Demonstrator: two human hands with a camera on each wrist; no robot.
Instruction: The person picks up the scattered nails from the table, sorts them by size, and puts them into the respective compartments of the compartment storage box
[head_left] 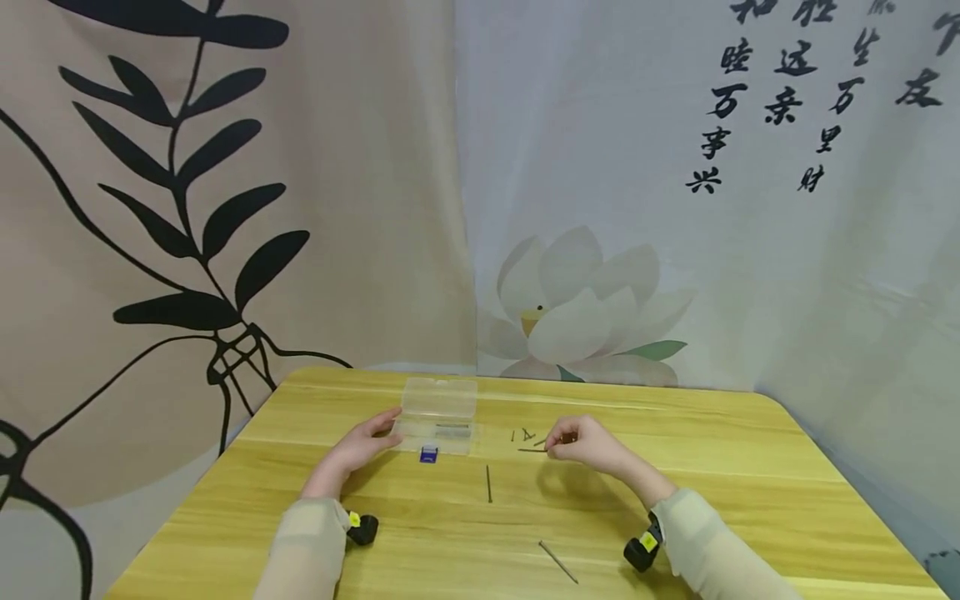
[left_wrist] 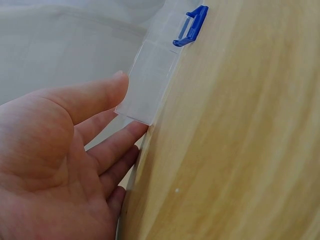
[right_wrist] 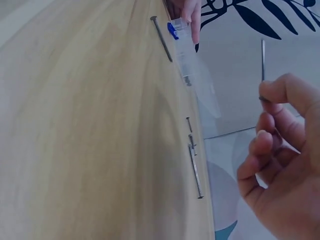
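Observation:
A clear plastic box (head_left: 433,446) with a blue latch (head_left: 428,454) sits on the table, its lid (head_left: 439,397) raised. Some nails (head_left: 452,427) lie inside it. My left hand (head_left: 365,443) holds the box's left end, thumb and fingers at its corners. To the right of the box, my right hand (head_left: 588,446) pinches a nail (right_wrist: 263,62) between thumb and forefinger; the head end is at the fingertips. Small nails (head_left: 528,434) lie on the table near this hand, with a longer nail (right_wrist: 195,172) beside them.
One long nail (head_left: 489,483) lies in front of the box, and another (head_left: 558,562) nearer the table's front. The wooden table (head_left: 420,533) meets a printed cloth backdrop (head_left: 375,208) at its far edge.

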